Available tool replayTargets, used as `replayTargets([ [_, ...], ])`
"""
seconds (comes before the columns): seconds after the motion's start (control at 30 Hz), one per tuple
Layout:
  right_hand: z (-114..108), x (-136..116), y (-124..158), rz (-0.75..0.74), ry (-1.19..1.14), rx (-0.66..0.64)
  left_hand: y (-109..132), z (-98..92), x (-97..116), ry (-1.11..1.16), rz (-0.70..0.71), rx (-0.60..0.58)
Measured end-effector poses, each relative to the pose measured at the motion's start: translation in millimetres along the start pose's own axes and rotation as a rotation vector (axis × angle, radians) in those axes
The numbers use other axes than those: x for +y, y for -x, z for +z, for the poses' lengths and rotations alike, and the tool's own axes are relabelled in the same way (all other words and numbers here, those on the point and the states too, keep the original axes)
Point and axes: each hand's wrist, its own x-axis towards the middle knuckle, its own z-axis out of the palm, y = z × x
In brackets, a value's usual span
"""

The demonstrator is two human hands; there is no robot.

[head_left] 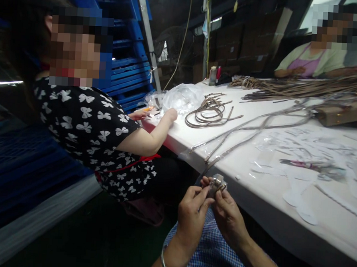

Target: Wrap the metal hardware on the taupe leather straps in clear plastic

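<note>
My left hand [192, 216] and my right hand [229, 218] meet over my lap, just below the white table's edge [252, 201]. Both pinch a small metal buckle [217, 183] at the end of a brown strap [240, 142] wrapped in clear plastic. The strap runs up from my fingers and across the table top to the right. My left wrist wears a thin bangle [164, 262].
A person in a black bow-print top [91, 133] sits at my left, with hands at clear plastic bags [183, 98]. Coiled straps [209, 111] and a long bundle of straps [303, 90] lie on the table. Another person [314, 61] sits at the far end. Blue pallets [128, 55] stand behind.
</note>
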Motion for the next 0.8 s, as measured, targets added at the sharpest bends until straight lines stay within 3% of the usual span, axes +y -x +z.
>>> replayTargets([
  [0.4, -4.9, -33.6, -3.9, -0.189, -0.026, 0.007, -29.7, 21.6, 24.1, 0.008, 0.216, -0.137],
  [0.67, 0.4, -52.1, -31.0, -0.41, 0.003, 0.054, -62.9, 57.9, 34.3, -0.006, 0.256, 0.039],
  [0.8, -5.2, -58.0, -50.2, -0.491, 0.105, 0.094, -82.2, 70.9, 35.8, 0.062, 0.18, -0.011],
])
